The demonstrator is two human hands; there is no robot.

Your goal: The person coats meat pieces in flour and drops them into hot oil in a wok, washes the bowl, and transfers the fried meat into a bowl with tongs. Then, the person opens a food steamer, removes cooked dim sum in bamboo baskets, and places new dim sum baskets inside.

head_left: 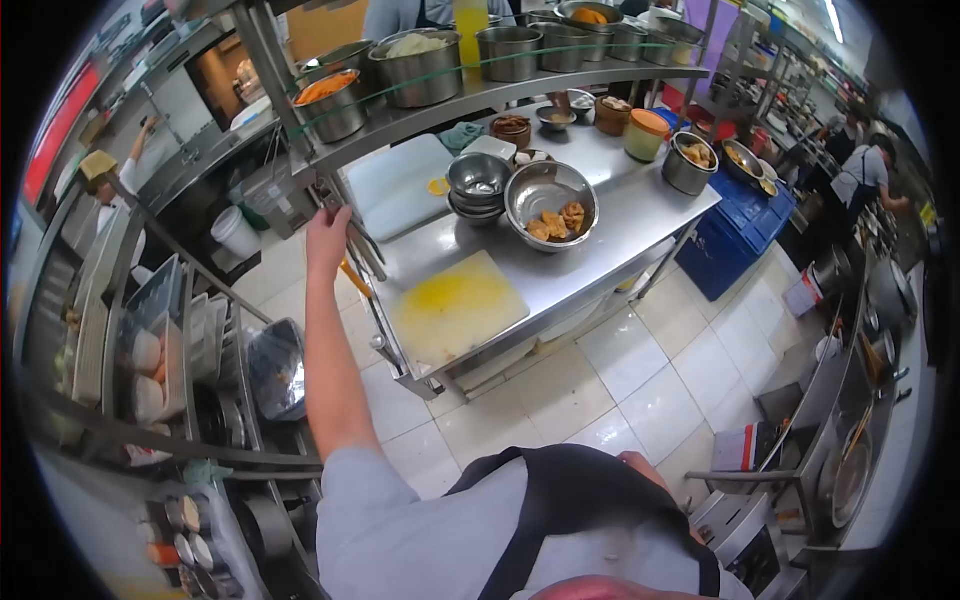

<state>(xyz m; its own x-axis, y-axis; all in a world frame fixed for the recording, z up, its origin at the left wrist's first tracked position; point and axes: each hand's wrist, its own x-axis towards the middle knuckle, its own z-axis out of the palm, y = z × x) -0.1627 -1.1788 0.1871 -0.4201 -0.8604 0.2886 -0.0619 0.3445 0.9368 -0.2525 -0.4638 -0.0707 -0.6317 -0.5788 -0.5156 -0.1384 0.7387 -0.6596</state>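
Observation:
My left hand [328, 238] reaches out to the left end of the steel table [625, 205], beside the upright post. Its fingers are curled in at a metal utensil rack [368, 245]; what they grip, if anything, is too small to make out. An orange-handled tool [355, 279] hangs just below. Close by lie a white cutting board [395, 185] and a yellow-stained board [460, 308]. A steel bowl [552, 205] with browned fried pieces stands beside stacked steel bowls [478, 185]. Only a sliver of my right hand [638, 464] shows beside the black apron; its fingers are hidden.
An overhead shelf [480, 97] carries several steel pots with food. A blue bin [738, 235] stands off the table's right end. Dish racks [160, 360] line the left side, and woks [848, 470] the right. Co-workers [868, 172] are farther back.

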